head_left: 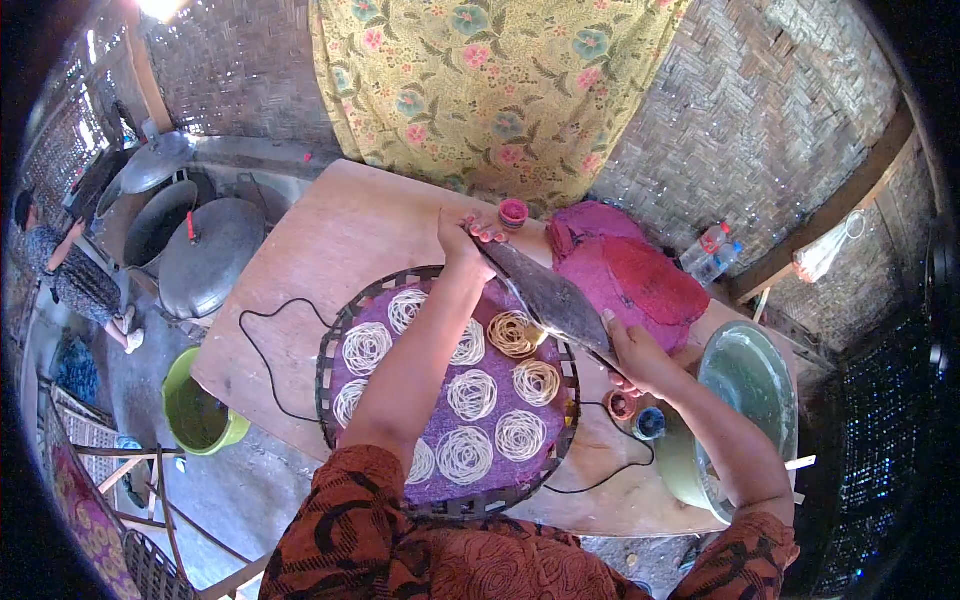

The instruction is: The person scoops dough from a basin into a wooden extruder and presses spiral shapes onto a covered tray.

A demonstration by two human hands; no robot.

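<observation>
Both hands grip a long, dark, flat board that slants across the right part of a round woven tray. My left hand is closed on its upper left end, and my right hand is wrapped round its lower right end. Below the board's middle, a pale stubby piece shows over a yellowish coil of strands. Several pale, noodle-like coils lie on the purple cloth in the tray. My left forearm hides some of them. The board's underside is mostly hidden.
The tray rests on a wooden table with a black cord. Purple-red cloths, a pink cup, a blue jar and a large green tub surround it. A green basin, big pots and another person are at left.
</observation>
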